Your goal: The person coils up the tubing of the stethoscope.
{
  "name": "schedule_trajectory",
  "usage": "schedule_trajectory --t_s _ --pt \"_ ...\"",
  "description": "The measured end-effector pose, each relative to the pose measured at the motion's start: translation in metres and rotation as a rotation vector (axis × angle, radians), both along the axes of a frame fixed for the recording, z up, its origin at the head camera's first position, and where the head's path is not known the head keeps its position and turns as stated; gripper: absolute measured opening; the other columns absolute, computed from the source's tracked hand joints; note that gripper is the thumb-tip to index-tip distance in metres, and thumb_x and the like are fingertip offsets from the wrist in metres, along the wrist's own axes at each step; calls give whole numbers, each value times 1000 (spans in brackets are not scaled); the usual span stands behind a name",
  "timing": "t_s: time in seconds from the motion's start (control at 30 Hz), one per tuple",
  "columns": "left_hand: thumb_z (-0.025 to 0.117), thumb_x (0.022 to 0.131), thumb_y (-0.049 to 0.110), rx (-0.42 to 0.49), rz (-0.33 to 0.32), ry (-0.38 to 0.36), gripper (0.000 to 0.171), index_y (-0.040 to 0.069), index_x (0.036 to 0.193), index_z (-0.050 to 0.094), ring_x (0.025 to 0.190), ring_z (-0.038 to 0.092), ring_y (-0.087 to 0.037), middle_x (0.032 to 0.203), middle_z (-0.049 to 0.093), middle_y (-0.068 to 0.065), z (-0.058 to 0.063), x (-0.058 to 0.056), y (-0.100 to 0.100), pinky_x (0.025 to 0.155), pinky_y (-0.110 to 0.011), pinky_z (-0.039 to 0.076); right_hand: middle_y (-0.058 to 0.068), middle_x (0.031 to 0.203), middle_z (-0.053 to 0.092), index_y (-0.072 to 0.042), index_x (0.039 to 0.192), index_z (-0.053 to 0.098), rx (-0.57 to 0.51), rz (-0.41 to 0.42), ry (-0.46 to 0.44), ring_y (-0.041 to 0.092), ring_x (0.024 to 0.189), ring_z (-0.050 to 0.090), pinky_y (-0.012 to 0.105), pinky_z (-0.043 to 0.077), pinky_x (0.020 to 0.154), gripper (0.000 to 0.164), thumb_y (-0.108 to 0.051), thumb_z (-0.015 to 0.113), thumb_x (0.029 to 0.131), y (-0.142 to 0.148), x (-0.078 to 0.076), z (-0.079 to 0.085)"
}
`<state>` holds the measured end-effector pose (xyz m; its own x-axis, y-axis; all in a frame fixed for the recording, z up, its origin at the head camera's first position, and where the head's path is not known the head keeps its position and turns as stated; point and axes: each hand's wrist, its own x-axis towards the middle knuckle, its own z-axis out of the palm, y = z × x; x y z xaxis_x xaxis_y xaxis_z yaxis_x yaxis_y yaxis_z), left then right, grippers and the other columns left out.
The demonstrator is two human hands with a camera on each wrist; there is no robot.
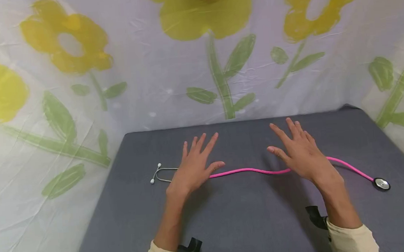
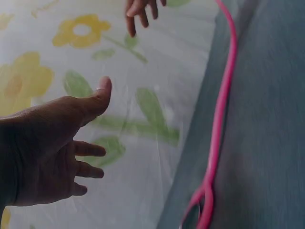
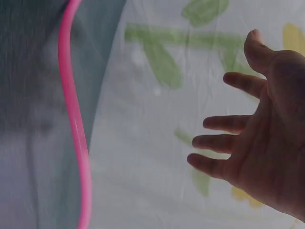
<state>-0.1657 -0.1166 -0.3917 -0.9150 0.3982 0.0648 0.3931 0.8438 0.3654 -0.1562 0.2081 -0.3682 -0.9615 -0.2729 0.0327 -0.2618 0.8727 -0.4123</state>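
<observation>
A stethoscope with pink tubing (image 1: 247,170) lies stretched across the grey table, its metal earpieces at the left and its round chest piece (image 1: 381,184) at the right. My left hand (image 1: 191,167) is held above the tubing near the earpieces, fingers spread and holding nothing. Over the right part of the tubing is my right hand (image 1: 304,154), also with spread fingers and nothing in it. Both hands cover short stretches of the stethoscope in the head view. In the left wrist view the tubing (image 2: 220,109) forks near the bottom. The right wrist view shows a single length of tubing (image 3: 71,95).
The grey table (image 1: 247,224) ends at a back edge against a white curtain (image 1: 143,87) painted with yellow flowers, which also hangs along both sides. Black straps with mounts (image 1: 189,250) sit at both wrists, beside light sleeves.
</observation>
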Motion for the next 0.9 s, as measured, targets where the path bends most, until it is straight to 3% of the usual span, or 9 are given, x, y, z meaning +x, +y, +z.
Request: schedule_trajectory --t_s 0.27,0.47,0.63,0.8,0.9 --pt "69 99 47 -91 -15 -76 78 19 164 36 158 30 -45 170 33 -19 -24 -8 -60 128 -68 14 30 160 42 -8 153 51 44 174 128 52 147 43 70 38 113 53 -35 58 108 -53 -15 -26" --pt "81 90 38 -147 -46 -114 85 12 160 41 151 42 -43 161 45 -24 -44 -16 -97 126 -68 20 30 152 52 -3 142 61 69 287 102 49 142 51 67 41 113 44 -28 63 105 -90 -23 -51" --pt "85 86 30 -170 -68 -115 75 5 150 54 147 46 -45 156 49 -28 -59 -22 -111 122 -70 26 29 145 58 -4 128 68 107 345 80 49 137 55 66 45 109 31 -21 68 102 -113 -25 -69" --pt "87 84 25 -191 -87 -35 54 2 128 66 141 53 -42 148 57 -26 -70 -25 -114 118 -69 35 24 132 64 -4 108 70 158 353 71 47 129 60 65 49 103 11 -11 70 99 -127 -25 -82" --pt "86 85 24 -214 -96 29 45 1 120 67 136 57 -38 140 62 -22 -71 -24 -113 117 -66 38 25 129 64 -2 106 68 167 358 86 48 126 61 64 50 101 6 -4 65 101 -132 -25 -85"
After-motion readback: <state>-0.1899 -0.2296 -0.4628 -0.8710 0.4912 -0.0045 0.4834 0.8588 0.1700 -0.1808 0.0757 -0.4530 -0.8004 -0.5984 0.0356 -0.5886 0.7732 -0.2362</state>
